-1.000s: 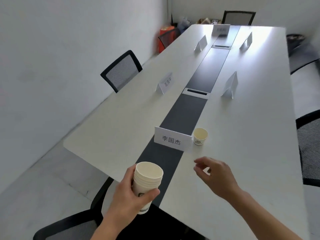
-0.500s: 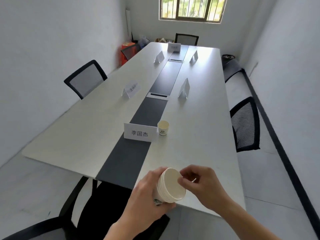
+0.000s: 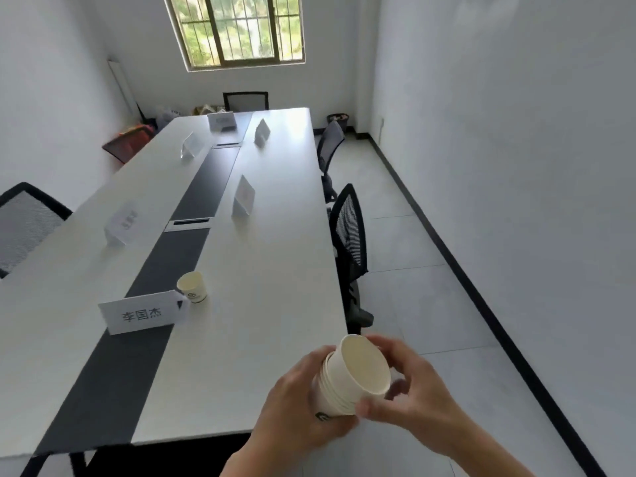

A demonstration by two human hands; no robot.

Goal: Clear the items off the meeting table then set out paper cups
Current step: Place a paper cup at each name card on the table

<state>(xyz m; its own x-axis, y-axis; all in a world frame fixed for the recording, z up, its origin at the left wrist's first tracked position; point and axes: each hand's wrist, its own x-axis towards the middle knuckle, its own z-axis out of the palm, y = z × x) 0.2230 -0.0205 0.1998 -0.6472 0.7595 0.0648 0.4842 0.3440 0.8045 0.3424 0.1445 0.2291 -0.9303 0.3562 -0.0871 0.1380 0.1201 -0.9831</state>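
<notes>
2 hands (image 3: 347, 404) clamped on cup stack (image 3: 351, 376), its lower cups hidden.

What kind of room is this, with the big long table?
Most likely an office meeting room. A long white table has name cards standing at the seats, black mesh office chairs are pushed in along its sides, and one paper cup is already set out.

Two bare hands, left hand (image 3: 296, 407) and right hand (image 3: 409, 404), with bare forearms running down to bottom edge; no sleeves, gloves, rings, watch or bands visible; short, unpainted nails; edges slightly blurred
</notes>
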